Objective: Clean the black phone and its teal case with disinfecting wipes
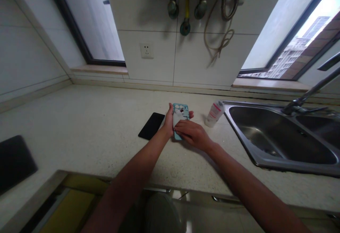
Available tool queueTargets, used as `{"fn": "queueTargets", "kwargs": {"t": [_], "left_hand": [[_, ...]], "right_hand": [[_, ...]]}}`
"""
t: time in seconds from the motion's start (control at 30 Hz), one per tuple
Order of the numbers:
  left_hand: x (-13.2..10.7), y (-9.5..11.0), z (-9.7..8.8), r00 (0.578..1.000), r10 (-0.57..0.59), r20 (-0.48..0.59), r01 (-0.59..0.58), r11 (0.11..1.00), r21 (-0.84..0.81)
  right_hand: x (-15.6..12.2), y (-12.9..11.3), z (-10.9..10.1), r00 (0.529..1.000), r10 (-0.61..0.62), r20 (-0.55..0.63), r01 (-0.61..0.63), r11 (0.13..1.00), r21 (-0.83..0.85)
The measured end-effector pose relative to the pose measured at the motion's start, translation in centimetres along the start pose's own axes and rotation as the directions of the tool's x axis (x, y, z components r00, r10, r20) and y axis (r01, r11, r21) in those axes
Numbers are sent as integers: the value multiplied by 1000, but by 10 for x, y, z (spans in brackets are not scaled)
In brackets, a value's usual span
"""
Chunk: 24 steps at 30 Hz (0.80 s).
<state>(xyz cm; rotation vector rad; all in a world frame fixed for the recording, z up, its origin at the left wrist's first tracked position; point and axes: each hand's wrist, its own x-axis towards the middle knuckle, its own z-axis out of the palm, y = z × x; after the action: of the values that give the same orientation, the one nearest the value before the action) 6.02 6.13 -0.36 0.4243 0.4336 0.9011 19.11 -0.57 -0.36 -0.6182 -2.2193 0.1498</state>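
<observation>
A light-blue phone case [181,109] with a pale pattern is held just above the countertop [87,119]. My left hand [170,119] grips its left edge, with fingertips showing round the right side. My right hand [192,134] presses a small white wipe [177,119] against the case's face, fingers closed on the wipe. A black phone [151,125] lies flat on the counter just left of my left hand. A small white bottle [214,113] with a red-marked label stands tilted to the right of the case, near the sink.
A steel sink [278,137] with a tap [308,96] fills the right side. A dark hob [13,162] sits at the left edge. Behind are a tiled wall with a socket [146,50], hoses [186,10] and two windows.
</observation>
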Motion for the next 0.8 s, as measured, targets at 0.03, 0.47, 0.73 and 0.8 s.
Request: {"fn": "queueTargets", "kwargs": {"t": [0.03,0.47,0.73,0.8], "left_hand": [[0,3,-2,1000,21,4,-21,1000,-12],[-2,13,-5,997,51,55,-46,995,-92],[2,14,-13,997,78,2,-76,986,-148],[3,14,-14,997,79,-8,-79,983,-163]], "right_hand": [[0,-2,0,999,-26,22,25,1000,13],[2,-6,-6,994,-95,58,98,993,-58],[-8,15,-27,998,23,51,-14,988,-156],[-10,18,-32,997,61,44,-53,986,-160]]}}
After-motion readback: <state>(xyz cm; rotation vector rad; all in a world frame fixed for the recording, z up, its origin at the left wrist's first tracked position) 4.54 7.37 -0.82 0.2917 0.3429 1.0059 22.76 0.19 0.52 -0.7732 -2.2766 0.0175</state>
